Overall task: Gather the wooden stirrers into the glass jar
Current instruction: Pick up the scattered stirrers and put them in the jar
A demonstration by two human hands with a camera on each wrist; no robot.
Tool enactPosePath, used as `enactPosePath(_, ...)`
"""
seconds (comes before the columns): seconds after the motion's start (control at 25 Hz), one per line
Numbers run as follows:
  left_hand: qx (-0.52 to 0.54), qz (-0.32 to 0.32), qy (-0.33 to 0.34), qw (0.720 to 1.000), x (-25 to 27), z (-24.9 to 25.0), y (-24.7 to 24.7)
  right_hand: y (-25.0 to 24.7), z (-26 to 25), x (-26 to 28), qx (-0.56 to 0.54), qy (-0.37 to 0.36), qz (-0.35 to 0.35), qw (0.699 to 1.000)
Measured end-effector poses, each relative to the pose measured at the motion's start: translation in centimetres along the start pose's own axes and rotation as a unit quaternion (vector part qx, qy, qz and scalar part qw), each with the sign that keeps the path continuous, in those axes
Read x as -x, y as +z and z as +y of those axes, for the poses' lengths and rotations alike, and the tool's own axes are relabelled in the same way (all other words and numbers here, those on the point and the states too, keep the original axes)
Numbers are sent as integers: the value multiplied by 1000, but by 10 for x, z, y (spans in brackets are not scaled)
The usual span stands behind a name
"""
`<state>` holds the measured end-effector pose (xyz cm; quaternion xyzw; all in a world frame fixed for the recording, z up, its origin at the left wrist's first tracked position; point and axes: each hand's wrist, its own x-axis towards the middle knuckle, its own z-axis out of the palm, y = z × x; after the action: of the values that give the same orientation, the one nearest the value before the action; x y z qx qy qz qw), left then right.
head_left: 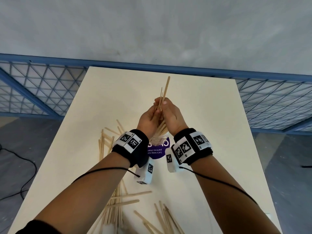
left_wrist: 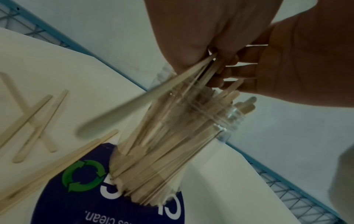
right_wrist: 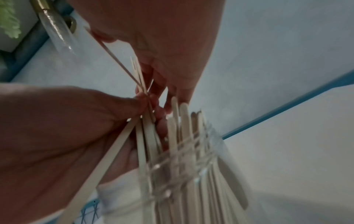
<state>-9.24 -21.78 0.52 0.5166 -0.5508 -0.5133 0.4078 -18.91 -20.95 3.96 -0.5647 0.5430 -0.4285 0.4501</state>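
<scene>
Both hands are raised together above the glass jar (head_left: 159, 138), which stands upright on a purple round sticker (head_left: 157, 152) near the middle of the cream bench (head_left: 211, 115). The left hand (head_left: 149, 118) and right hand (head_left: 170, 115) have their fingers (left_wrist: 232, 71) curled round one small bundle of wooden stirrers (head_left: 163, 96), pinched between them; the upper ends stick up past the knuckles, the lower ends point down toward the jar mouth. The jar is already packed with stirrers standing on end (left_wrist: 162, 151), some tips above the rim. Loose stirrers lie scattered on the bench left of the jar (head_left: 105, 142) and nearer the person (head_left: 118, 205). A blue wire fence (head_left: 42, 85) runs behind the bench.
</scene>
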Motion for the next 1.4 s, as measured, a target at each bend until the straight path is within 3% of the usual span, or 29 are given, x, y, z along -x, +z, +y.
enactPosePath(0.2, 1, 48, -8, 999, 6, 2, 12, 2, 8, 8, 58, -47, 46, 996)
enactPosePath(0.36, -17, 60, -5, 998, 7, 2, 9, -1, 7, 18, 56, -49, 20, 997)
enactPosePath(0.56, -50, 58, 4, 997, 6, 0, 7, 3, 7, 21, 105, -2, 34, 994)
enactPosePath(0.84, -132, 31, 48, 990, 12, -4, 1, 2, 4, 17, -10, 66, 91, 994)
enactPosePath(1.2, -61, 47, 26, 997, 3, 6, -5, -5, 1, 6, 42, -25, 177, 983)
enactPosePath(1.32, -17, 58, 24, 998, -1, 12, -7, -3, 9, 14, 74, -16, 133, 988)
enactPosePath(1.4, -10, 74, 38, 997, -3, 17, -9, -1, 19, 21, 156, -10, 83, 984)
